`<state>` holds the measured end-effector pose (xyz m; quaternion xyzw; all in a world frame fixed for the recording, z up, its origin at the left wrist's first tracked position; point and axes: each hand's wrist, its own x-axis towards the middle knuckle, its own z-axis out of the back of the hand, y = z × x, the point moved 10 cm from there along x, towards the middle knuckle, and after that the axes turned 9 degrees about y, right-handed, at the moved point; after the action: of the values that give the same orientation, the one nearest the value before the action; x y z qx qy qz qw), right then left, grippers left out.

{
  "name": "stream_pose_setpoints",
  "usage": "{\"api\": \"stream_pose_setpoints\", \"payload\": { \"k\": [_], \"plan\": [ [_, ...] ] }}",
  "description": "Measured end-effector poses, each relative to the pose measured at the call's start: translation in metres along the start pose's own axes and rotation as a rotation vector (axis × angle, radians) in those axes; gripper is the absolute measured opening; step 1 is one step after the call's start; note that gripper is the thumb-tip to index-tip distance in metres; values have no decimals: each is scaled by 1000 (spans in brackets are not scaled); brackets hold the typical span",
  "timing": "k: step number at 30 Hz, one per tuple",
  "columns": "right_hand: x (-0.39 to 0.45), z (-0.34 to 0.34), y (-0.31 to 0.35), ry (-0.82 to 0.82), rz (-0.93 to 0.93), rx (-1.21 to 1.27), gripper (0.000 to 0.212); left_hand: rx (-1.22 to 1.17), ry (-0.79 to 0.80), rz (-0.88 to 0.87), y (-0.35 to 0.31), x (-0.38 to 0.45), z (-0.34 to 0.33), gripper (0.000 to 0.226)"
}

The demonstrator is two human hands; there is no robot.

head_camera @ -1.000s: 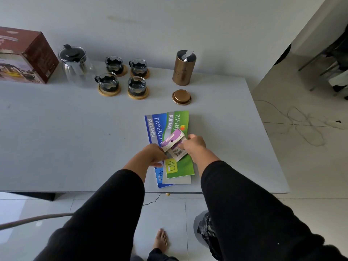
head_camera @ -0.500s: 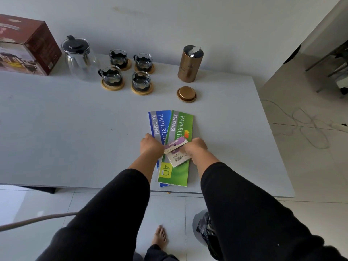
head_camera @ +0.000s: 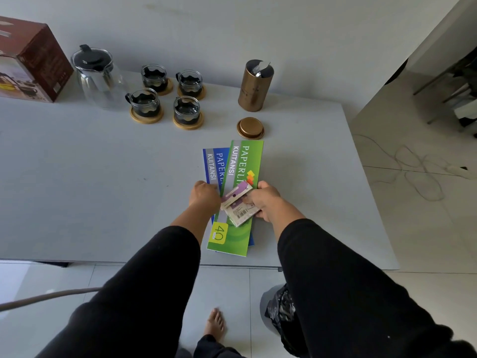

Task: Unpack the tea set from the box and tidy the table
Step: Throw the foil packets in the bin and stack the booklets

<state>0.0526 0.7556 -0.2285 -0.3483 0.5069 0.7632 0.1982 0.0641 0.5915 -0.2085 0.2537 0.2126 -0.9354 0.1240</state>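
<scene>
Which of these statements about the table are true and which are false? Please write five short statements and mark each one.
1. Four glass cups stand on wooden coasters beside the glass teapot. True.
2. The bronze canister has its lid on. False: the lid lies on the table in front of it, and the canister is open on top.
3. The green receipt book lies partly over the blue receipt book. True.
4. The right hand is empty. False: it holds small purple and white packets.
5. The brown box stands at the right end of the table. False: it stands at the far left, next to the teapot.
</scene>
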Motion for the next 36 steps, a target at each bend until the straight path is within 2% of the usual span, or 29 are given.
{"api": "stream_pose_setpoints", "payload": {
  "k": [3,4,6,7,13,16,21,28,34,36],
  "plan": [
    [0,2,3,29,20,-14,26,-16,35,-5,2,6,-6,36],
    [0,0,4,40,26,-21,32,-38,43,-2,4,7,-7,37],
    [4,-3,4,36,33,-65,58,-95,29,-13,6,8,-6,36],
    [4,-2,6,12,42,-122,63,-142,22,-19,7,8,-6,37],
    [7,1,11,-115,74,-271,52,-543,41,25,26,7,-11,49],
    [7,-2,16,-161,92,-364,53,-681,-9,87,31,5,-13,58],
    [6,-2,18,-194,40,-532,39,-535,-61,109,21,-1,-21,65],
    [2,2,3,-187,-45,-512,37,-389,121,86,12,0,-37,102],
    [3,-5,1,-154,-42,-495,39,-528,60,44,17,3,-35,81],
    [3,-5,-1,-162,-33,-452,44,-567,55,47,22,3,-35,89]
  ]
}}
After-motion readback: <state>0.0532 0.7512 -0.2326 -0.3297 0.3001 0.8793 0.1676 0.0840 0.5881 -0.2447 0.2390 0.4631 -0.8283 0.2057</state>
